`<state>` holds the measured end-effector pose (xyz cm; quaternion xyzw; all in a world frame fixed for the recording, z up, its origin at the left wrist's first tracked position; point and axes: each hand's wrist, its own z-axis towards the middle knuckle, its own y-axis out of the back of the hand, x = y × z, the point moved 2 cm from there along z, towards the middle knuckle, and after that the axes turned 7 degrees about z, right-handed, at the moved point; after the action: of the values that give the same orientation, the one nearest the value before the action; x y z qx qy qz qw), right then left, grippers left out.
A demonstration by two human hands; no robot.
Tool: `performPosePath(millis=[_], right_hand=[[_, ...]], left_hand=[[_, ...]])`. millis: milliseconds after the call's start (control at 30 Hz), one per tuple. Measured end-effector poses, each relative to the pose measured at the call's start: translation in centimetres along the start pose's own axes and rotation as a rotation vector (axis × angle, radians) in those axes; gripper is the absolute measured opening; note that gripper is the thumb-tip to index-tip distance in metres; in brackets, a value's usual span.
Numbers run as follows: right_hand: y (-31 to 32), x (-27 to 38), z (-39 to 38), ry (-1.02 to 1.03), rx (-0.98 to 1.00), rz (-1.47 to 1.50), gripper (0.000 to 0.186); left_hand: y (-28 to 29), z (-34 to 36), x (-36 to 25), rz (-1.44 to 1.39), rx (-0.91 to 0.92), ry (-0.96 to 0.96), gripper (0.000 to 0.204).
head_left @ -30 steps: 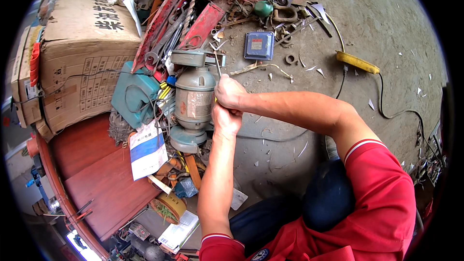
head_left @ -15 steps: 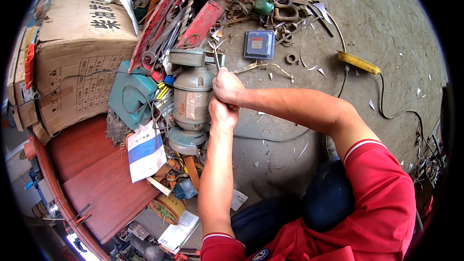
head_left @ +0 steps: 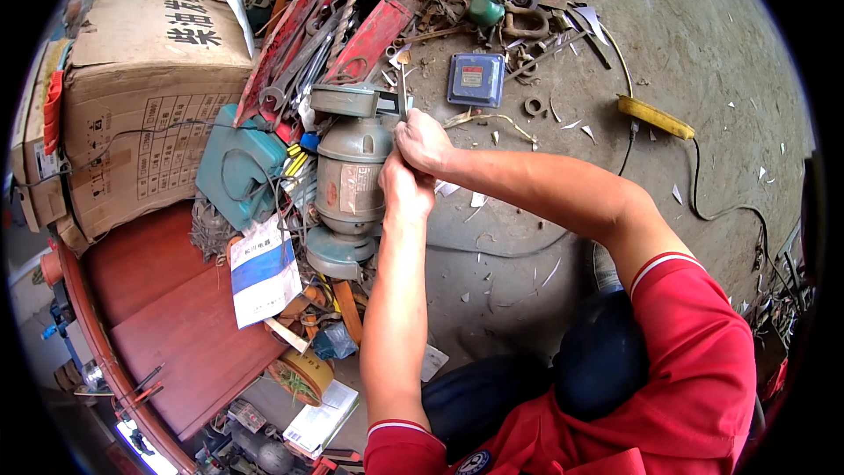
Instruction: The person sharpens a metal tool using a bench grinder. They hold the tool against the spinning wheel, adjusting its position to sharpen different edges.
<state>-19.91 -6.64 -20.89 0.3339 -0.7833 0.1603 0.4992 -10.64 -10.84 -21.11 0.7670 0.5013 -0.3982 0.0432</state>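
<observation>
A grey-green bench grinder (head_left: 350,158) stands on the floor left of my hands, with a round wheel guard at its far end and another at its near end. My right hand (head_left: 424,142) is closed on a narrow, flat metal strip (head_left: 403,92) that points away from me, beside the opening of the far guard (head_left: 343,100). Its exact kind does not show. Just below and touching my right hand, my left hand (head_left: 406,186) is closed, close to the grinder's body. What its fingers grip is hidden.
A blue square box (head_left: 476,79) and a yellow power strip (head_left: 655,117) with cables lie on the floor beyond. At left are a cardboard box (head_left: 158,114), a teal case (head_left: 239,165), spanners (head_left: 299,62) in a red tray, and a reddish wooden board (head_left: 193,343). Scrap metal piles up at the far side.
The metal strip has turned from a slight tilt to nearly straight away from me. My right hand has shifted slightly right and nearer; my left hand stays close beside it.
</observation>
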Motion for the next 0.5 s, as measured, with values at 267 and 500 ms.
performPosePath(millis=[267,500], right_hand=[[0.3,0.9,0.5,0.004,0.038,-0.093,0.039],[0.7,1.7,0.2,-0.005,0.071,-0.119,0.037]], left_hand=[[-1.6,0.3,-0.1,-0.021,-0.04,-0.049,0.046],[-0.9,0.8,0.1,-0.085,-0.001,-0.018,0.043]])
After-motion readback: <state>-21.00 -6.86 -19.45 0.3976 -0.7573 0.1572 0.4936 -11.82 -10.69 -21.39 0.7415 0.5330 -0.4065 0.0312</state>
